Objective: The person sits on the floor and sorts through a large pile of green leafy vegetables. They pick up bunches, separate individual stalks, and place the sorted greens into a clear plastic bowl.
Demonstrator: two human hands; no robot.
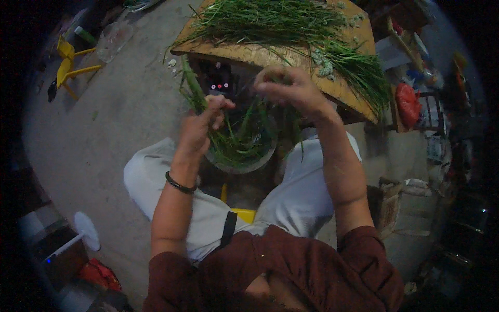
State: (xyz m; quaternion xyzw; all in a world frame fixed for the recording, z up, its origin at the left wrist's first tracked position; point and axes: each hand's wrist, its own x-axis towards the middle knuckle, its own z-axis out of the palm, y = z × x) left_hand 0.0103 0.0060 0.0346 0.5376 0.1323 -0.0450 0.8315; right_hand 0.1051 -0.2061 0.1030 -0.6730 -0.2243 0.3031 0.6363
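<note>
Between the knees stands a round basin (268, 158) with loose green plant stalks (237, 150) in it. My left hand (202, 121) is over the basin's left side, closed on a bunch of long green stalks (191, 82) that point up and away. My right hand (290, 87) is raised at the near edge of the wooden table (249, 54), blurred, with fingers curled; green strands hang below it, but whether it grips any cannot be told. A thick heap of long green stalks (265, 21) lies on the table, some with pale flower heads (323, 64) at the right.
A yellow chair (66, 64) is on the concrete floor at the far left. A red plastic bag (407, 105) rests on furniture at the right. Cardboard (390, 206) lies at the lower right, and a white round-headed object (86, 231) at the lower left.
</note>
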